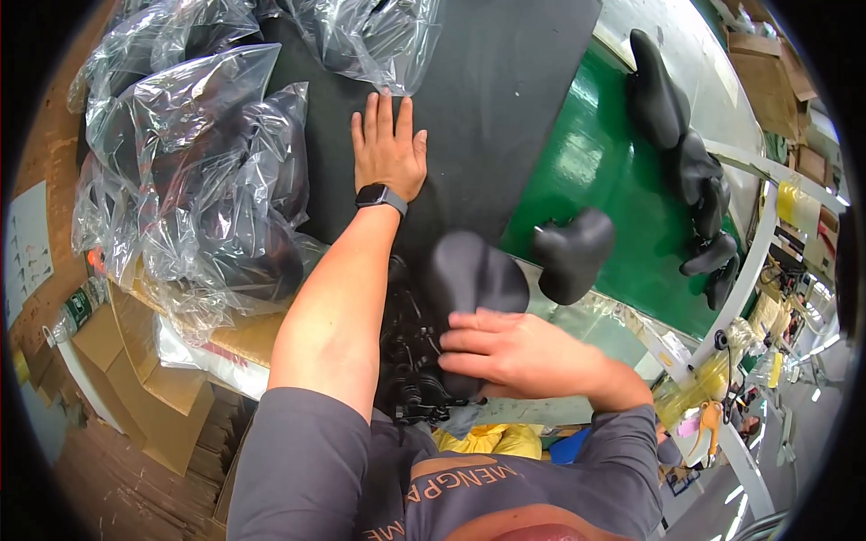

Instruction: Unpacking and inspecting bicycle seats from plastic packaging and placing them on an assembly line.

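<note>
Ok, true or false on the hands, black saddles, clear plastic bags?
1. The left hand rests flat on the smooth black mat. True.
2. Its wrist is bare. False: it wears a dark, square watch.
3. The right hand is at a smooth black saddle. True.
4. All clear, crinkled plastic bags lie right of the mat. False: the bags are toward its left and far sides.
5. Curved black saddles line the shiny green surface's right side. True.

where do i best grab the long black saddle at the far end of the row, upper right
Probably across the narrow nose of the long, smooth black saddle, from the left over the glossy green surface: the nose tapers free, while another black saddle crowds the wide end.
</note>
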Demonstrator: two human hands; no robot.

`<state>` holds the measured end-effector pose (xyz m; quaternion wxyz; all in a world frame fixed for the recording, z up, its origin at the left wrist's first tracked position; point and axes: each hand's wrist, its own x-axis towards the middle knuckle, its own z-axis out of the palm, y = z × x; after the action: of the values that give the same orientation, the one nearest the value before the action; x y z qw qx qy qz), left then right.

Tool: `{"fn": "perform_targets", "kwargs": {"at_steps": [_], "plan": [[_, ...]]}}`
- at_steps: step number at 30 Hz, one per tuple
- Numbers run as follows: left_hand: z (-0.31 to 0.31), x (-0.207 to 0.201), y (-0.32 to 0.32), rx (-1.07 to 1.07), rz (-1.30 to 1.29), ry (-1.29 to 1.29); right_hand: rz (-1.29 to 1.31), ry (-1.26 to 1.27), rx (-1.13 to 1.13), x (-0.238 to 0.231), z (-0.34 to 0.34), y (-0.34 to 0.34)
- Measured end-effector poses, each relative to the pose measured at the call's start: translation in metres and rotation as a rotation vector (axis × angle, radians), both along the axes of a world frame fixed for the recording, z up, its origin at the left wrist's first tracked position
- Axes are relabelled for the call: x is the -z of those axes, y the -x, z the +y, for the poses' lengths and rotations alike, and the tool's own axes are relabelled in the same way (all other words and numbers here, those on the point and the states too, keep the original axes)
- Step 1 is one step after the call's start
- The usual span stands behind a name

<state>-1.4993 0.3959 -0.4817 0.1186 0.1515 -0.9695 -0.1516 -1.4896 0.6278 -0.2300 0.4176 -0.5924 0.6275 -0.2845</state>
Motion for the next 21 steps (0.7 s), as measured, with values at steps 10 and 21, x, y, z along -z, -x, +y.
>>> {"fn": "perform_targets", "kwargs": {"at_steps": [10, 21], "plan": [[0.009, -0.001, 0.008, 0.009, -0.03, 0.022, 1.404, -0.063, 1.129, 0.161, 0.105, 0.377], [-0.005, 0.004, -0.004, -0.005, -0.021, 0.085, 1.195, -0.22, 0.855, 0.164, 0.051, 0.21]]}}
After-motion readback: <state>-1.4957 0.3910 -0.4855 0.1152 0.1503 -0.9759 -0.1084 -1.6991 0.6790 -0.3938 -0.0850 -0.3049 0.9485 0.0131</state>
